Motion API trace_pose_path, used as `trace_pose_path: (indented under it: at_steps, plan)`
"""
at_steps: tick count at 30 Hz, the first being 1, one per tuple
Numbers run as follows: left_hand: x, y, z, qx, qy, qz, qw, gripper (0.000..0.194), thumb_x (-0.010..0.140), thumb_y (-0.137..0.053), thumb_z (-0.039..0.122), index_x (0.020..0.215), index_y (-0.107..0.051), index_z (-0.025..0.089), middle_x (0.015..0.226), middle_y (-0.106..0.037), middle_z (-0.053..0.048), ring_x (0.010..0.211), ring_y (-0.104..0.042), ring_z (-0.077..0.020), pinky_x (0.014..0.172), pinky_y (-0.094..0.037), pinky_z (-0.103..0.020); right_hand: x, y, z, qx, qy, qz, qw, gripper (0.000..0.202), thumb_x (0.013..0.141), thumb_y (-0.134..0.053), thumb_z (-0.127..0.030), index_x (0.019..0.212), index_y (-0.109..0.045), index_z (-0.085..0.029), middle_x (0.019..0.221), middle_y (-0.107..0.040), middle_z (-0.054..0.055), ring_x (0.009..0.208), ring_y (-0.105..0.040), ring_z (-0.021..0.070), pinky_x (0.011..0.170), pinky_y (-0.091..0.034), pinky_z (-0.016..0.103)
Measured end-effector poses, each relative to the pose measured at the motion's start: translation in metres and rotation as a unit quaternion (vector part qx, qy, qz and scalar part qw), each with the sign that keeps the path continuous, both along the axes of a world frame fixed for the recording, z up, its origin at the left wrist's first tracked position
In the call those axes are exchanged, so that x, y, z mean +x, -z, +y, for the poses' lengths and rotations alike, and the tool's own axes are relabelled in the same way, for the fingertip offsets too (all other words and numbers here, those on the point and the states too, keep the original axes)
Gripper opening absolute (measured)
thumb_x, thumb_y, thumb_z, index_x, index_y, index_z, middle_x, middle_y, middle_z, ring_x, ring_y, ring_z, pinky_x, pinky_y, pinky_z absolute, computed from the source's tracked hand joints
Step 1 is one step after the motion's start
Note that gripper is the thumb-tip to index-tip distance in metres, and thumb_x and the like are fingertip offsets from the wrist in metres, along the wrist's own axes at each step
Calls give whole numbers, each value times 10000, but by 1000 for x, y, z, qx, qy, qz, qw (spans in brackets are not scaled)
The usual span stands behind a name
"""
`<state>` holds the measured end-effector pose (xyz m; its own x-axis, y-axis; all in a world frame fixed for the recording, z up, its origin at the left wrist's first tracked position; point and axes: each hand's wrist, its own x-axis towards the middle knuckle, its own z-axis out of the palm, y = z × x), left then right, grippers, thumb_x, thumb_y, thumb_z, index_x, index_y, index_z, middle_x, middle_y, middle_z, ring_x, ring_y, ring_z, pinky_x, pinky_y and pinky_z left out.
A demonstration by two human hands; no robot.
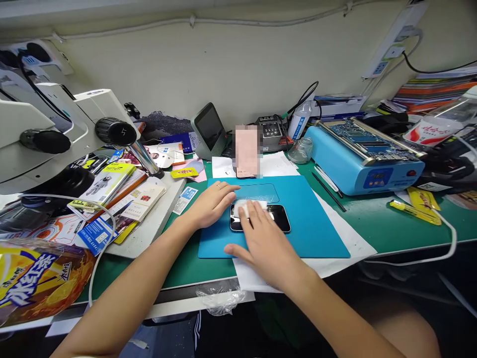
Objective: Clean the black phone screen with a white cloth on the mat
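Note:
A smartphone [280,219] with a dark, glossy screen lies face up on a blue mat [316,233]. My right hand [266,243] rests over it, fingers pressing a white wipe [240,208] against the glass; its thumb is spread out to the left. Beside the phone's left end is my left hand [214,205], open, palm down with fingers stretched; whether it touches the phone I cannot tell. Just behind the phone lies a clear rectangular sheet [257,191] with a dark outline, like a screen protector.
A microscope [115,130] and booklets [108,184] stand left, with a bottle of tea [40,281] in front. At the back are a small display [210,128] and a pink blurred item [246,151]. A blue heating station [346,164] and black pen [328,191] lie right.

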<state>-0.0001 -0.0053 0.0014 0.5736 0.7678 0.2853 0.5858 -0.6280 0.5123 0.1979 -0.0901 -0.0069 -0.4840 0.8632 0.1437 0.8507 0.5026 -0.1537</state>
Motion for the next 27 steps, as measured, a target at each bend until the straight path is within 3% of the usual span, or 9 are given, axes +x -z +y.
trace_pose_path:
  at_steps: [3,6,11,18,22,27]
  plan:
    - [-2,2,1,-1,-5,-2,1000,503,1087,-218,426,1344,-585,198,1174,-658,-99,1096,-568,-259,1012,-457,-438,-19,-2,-2,10,-15,13,1000,954,909,-368,-787,1512,-454,-51,1575,-397,267,1489,-321,413,1178,-340,580]
    - [-3,1,2,3,-1,5,1000,501,1088,-219,424,1338,-591,200,1188,-658,-98,1108,-570,-261,1020,-454,-438,-15,-4,-12,8,-41,3,999,922,935,-385,-743,1510,-447,-25,1578,-382,266,1488,-334,393,1177,-362,554]
    - [-3,-1,1,8,5,19,1000,501,1088,-225,425,1339,-589,192,1215,-655,-101,1109,-570,-265,1019,-453,-451,25,-9,-32,5,-82,-22,996,821,984,-365,-668,1485,-484,-28,1567,-411,220,1459,-397,368,1160,-407,551]
    - [-1,-6,-1,4,-3,38,999,509,1084,-219,419,1345,-593,194,1220,-657,-102,1108,-573,-269,1022,-461,-451,81,-9,-24,-30,-19,-12,999,727,998,-385,-631,1548,-423,-157,1583,-410,147,1463,-390,350,1160,-384,611]
    - [1,-7,-3,6,1,41,999,510,1084,-215,414,1344,-593,190,1206,-658,-105,1096,-575,-271,1019,-460,-461,73,-8,-3,-54,-4,7,999,801,983,-377,-664,1562,-382,-110,1612,-349,182,1496,-319,358,1167,-371,609]
    - [3,-8,-4,12,12,40,999,499,1085,-224,405,1337,-595,185,1224,-657,-107,1096,-573,-269,1017,-457,-457,48,-13,11,-59,-11,4,998,881,966,-314,-729,1538,-411,-65,1599,-373,203,1494,-329,353,1186,-354,578]
